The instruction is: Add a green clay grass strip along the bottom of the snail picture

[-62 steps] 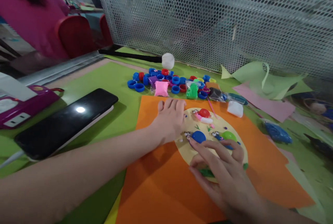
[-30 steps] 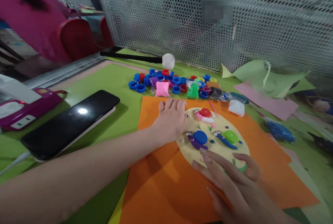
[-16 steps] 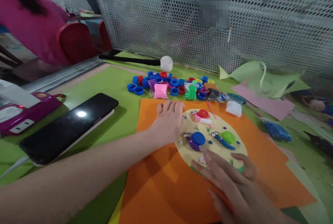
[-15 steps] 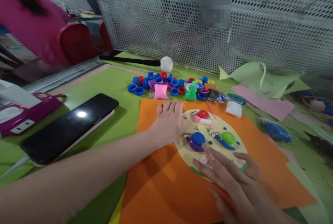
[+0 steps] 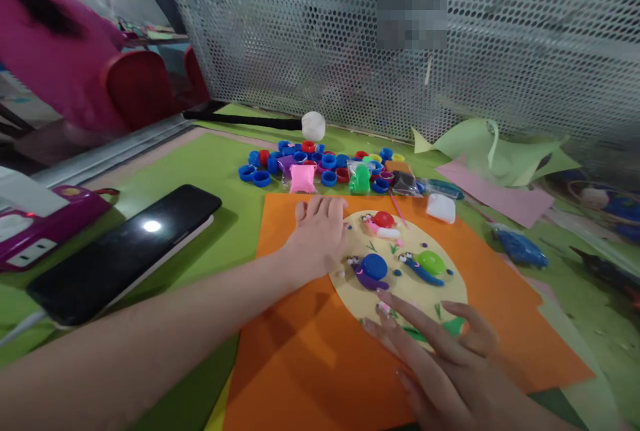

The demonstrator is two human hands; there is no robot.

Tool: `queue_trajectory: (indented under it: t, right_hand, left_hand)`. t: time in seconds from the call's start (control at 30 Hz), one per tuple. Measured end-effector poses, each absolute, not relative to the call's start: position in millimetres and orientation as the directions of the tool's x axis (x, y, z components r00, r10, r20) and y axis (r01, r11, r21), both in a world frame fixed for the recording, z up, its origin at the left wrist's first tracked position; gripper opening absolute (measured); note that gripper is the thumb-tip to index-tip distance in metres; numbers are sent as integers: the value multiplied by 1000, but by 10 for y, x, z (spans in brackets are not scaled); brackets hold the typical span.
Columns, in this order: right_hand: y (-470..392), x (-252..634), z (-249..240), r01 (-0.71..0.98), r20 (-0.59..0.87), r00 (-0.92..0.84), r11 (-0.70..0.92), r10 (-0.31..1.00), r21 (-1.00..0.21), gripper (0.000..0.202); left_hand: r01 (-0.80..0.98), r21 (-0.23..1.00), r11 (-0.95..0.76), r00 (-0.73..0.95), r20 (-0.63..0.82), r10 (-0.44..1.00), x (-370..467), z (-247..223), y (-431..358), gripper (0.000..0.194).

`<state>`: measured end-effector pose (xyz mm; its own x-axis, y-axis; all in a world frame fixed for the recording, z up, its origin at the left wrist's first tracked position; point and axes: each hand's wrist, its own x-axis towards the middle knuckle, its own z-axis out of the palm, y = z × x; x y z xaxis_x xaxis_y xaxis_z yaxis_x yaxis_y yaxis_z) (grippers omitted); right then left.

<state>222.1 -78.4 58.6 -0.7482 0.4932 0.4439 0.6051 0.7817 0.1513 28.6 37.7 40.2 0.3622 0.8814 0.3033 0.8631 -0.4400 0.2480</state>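
A round cream disc point(image 5: 360, 294) lies on an orange sheet point(image 5: 300, 364). On it sit three small snail figures of clay and bottle caps: one with a red cap point(image 5: 384, 219), one with a blue cap point(image 5: 375, 266), one with a green cap point(image 5: 431, 262). Small clay dots, grass tufts and a pink-white flower point(image 5: 384, 308) surround them. My left hand point(image 5: 320, 234) rests at the disc's left edge, holding nothing, fingers bent down toward the sheet. Over the disc's lower edge, my right hand point(image 5: 445, 357) has its fingers spread, its fingertips near the flower, partly covering green clay.
Behind the sheet lie many bottle caps point(image 5: 329, 161), bagged pink clay point(image 5: 303, 179) and green clay point(image 5: 359, 179). A phone point(image 5: 130, 251) and purple power strip point(image 5: 55, 231) are left. A perforated metal panel point(image 5: 300, 37) stands behind. Paper scraps point(image 5: 495, 194) lie right.
My right hand has shifted slightly down and left, and its fingertips have moved from the blue-capped snail's lower edge toward the flower. My left hand stays put; the whole view has shifted slightly.
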Motion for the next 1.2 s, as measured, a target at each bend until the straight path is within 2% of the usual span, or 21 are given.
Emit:
queue_trajectory:
  t: [0.17,0.33,0.47,0.53,0.63,0.73,1.0,1.2]
  right_hand:
    - [-799,2265,656,620,482,-732,765,482,177,28]
    - [-749,2227,694,601,470,-744,782,474,162,30]
    - [-721,2186,644,620,507,-723,764,469,177,32]
    - [-721,2200,634,626,509,-719,760,474,176,34]
    - [-724,2257,658,603,501,-732,782,462,159,36]
    - [-719,2305,686,584,535,-726,798,432,147,32]
    - [-685,2298,591,584,565,-693,808,448,76,35]
    - [-720,2409,742,580,428,-773,796,468,176,35]
  left_hand:
    - [792,344,-504,361,402,842,281,369,378,27]
    - [632,389,-670,446,524,725,205,575,313,36]
    - [426,307,-851,632,571,523,119,806,85,27]
    - [366,249,-897,681,584,441,97,850,-69,20]
    - [345,156,-926,711,600,366,82,820,-237,20]
    - [332,135,-934,740,576,347,71,757,-269,21]
    - [280,327,-903,849,355,392,29,678,-215,27]
    - [254,299,-920,871,342,352,24,670,-203,27]
